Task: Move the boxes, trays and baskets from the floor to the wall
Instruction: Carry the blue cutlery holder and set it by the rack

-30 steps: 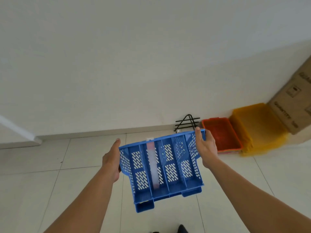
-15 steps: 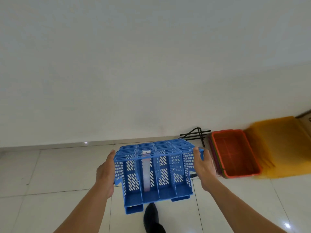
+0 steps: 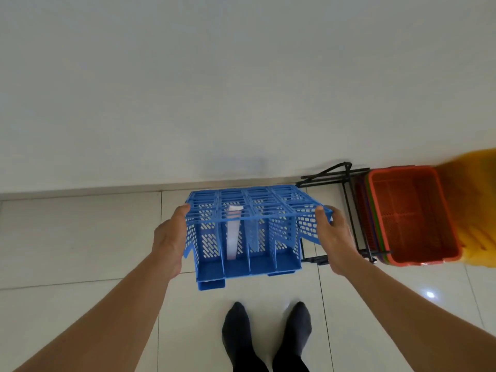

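Observation:
A blue perforated plastic file rack with several slots hangs in the air in front of me, close to the white wall. My left hand grips its left side and my right hand grips its right side. A white strip lies in one of the rack's slots. To the right, a black wire rack stands on the floor against the wall, then a stack of orange-red baskets and a blurred yellow tray stack.
White floor tiles run up to a grey skirting board. My two feet in dark socks stand just below the blue rack. Open floor lies to the left along the wall.
I have stepped closer to the wall and the view has tilted down. The blue rack, held in both hands, has swung more level, and both feet have come into view.

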